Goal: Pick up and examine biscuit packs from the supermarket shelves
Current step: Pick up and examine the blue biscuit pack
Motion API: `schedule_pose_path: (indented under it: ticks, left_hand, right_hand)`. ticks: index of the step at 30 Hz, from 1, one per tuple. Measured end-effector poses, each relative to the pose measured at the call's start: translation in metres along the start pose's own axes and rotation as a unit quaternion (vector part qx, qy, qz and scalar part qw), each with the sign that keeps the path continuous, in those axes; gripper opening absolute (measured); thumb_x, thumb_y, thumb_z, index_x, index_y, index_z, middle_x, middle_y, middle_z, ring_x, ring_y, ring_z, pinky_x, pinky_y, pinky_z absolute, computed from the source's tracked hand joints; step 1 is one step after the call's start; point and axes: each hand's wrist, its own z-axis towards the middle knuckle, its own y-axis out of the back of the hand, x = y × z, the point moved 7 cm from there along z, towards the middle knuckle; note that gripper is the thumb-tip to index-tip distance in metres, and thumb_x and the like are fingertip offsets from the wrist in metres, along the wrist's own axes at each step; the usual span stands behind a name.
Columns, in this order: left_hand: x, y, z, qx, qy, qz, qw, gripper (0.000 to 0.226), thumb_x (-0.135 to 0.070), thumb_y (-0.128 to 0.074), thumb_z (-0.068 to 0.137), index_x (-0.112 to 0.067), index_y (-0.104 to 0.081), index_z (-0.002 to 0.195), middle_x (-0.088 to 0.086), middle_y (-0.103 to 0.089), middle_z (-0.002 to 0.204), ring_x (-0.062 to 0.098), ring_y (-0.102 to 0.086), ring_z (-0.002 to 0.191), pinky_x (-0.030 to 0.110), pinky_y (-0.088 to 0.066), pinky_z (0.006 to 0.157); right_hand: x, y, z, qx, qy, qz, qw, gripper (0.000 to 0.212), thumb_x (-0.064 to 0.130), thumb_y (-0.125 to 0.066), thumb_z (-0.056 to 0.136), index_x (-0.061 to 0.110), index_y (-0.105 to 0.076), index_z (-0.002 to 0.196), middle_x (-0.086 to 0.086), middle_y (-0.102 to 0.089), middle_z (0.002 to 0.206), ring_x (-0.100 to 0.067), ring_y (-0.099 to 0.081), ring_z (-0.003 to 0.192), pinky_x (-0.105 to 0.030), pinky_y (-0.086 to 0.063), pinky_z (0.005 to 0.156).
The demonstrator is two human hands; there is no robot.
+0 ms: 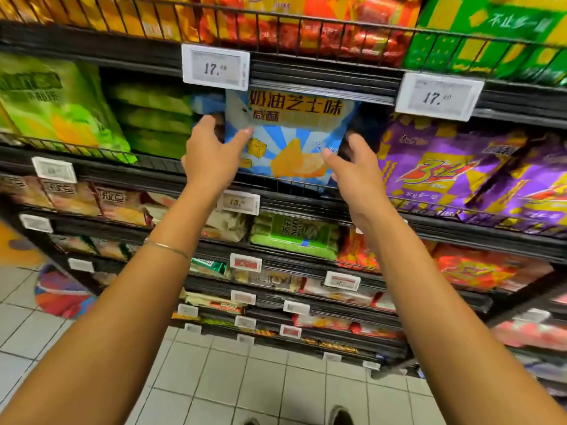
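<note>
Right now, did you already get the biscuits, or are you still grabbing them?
Halfway. Done: the left hand and right hand both grip the blue biscuit pack by its sides. In hand: it sits at the shelf front, its top just under the price tag. Left: pulling it clear and looking it over; the purple packs beside it are untouched.

A white 17.49 price tag (215, 66) is hanging up high. Right of it, a 17.50 price tag (439, 96) is hanging. Far below it, pale floor tiles (214, 378) are showing, and a colourful floor sticker (61, 296) is lying below-left.
</note>
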Motion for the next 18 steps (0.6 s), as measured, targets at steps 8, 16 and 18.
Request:
schedule_pose_path:
  ticks: [8, 16, 18]
  left_hand:
    - [0.001, -0.002, 0.011, 0.000, -0.026, -0.084, 0.996, 0.048, -0.058, -0.070, 0.083, -0.023, -0.066, 0.116, -0.002, -0.072, 0.113, 0.014, -0.069, 0.102, 0.044, -0.060, 0.089]
    - [0.008, 0.025, 0.003, -0.003, -0.043, -0.119, 0.992, 0.047, -0.059, -0.066, 0.090, -0.014, -0.064, 0.075, -0.004, -0.054, 0.069, 0.003, -0.046, 0.061, 0.024, -0.040, 0.057]
    - [0.016, 0.025, -0.013, 0.040, -0.012, -0.161, 0.986, 0.030, -0.048, -0.068, 0.095, -0.022, -0.063, 0.080, -0.008, -0.060, 0.075, 0.000, -0.054, 0.063, 0.020, -0.046, 0.059]
  right_hand:
    - [0.012, 0.002, 0.013, -0.072, -0.011, 0.034, 0.997, 0.045, 0.018, -0.065, 0.101, 0.004, -0.055, 0.142, -0.013, -0.057, 0.146, -0.026, -0.055, 0.135, -0.044, -0.045, 0.114]
    - [0.012, -0.013, -0.022, -0.047, -0.021, 0.188, 0.981, 0.033, 0.013, -0.064, 0.099, 0.000, -0.055, 0.127, -0.013, -0.069, 0.107, -0.020, -0.067, 0.092, -0.037, -0.055, 0.082]
    - [0.009, -0.019, -0.035, -0.029, -0.038, 0.226, 0.973, 0.040, 0.004, -0.059, 0.100, -0.005, -0.049, 0.138, -0.024, -0.068, 0.124, -0.027, -0.068, 0.100, -0.044, -0.057, 0.089]
